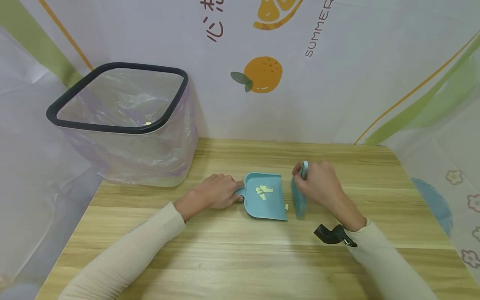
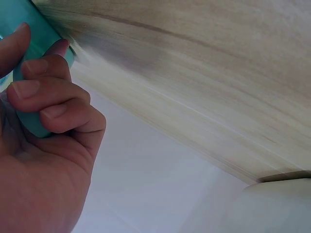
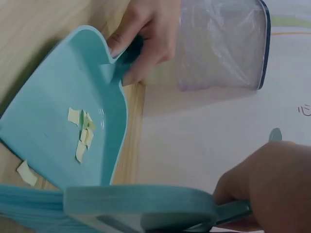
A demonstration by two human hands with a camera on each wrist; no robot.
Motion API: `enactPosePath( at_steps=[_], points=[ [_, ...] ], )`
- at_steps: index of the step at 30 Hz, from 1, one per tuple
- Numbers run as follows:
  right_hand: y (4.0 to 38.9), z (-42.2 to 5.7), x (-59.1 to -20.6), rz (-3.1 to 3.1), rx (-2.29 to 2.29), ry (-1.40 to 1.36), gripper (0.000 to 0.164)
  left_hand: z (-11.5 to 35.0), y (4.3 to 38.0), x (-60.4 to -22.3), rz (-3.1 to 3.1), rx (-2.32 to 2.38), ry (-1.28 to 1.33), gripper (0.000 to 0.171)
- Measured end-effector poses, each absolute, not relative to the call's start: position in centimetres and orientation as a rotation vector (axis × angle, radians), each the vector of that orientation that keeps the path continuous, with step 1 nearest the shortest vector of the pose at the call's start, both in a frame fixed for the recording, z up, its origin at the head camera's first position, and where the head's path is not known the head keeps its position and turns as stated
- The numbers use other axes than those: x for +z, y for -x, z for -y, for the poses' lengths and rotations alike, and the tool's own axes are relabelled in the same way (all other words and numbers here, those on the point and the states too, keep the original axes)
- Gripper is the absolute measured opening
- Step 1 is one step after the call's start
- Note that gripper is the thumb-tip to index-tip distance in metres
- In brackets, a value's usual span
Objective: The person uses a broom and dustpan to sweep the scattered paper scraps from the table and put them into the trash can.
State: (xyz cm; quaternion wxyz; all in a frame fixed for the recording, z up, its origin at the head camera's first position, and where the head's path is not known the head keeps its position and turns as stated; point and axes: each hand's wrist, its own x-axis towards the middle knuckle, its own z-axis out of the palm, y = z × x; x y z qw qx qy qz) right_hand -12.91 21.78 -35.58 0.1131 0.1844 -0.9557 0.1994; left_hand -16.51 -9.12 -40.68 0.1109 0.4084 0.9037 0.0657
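A blue dustpan (image 1: 266, 208) lies on the wooden table with several small pale yellow paper scraps (image 1: 263, 190) in it. My left hand (image 1: 217, 191) grips its handle, fingers curled round it in the left wrist view. To the right of the pan's open edge, my right hand (image 1: 318, 183) holds a small blue brush (image 1: 298, 200) with its bristles pointing down at the table. One loose paper scrap (image 1: 286, 206) sits on the table between the pan's lip and the brush. In the right wrist view the brush's bristles (image 3: 34, 206) appear beside that scrap.
At the back left stands a trash bin (image 1: 150, 154) with a dark rim and a clear liner; a pale scrap (image 1: 148, 123) shows inside. Behind the wooden table (image 1: 225, 258) hangs a white curtain (image 1: 337, 96) printed with oranges.
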Motion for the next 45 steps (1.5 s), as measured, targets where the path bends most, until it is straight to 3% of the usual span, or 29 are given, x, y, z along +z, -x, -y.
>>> enactPosePath(
  at_steps=[21, 45],
  points=[
    [15.7, -17.2, -35.1, 2.792, 0.912, -0.532, 0.023, 8.9, 16.7, -40.6, -2.656, 0.221, -1.226, 0.025],
    [13.3, -22.7, -35.2, 2.826, 0.758, -0.453, 0.023, 9.4, 16.7, -40.9, -2.632, 0.277, -1.185, 0.022]
  ],
)
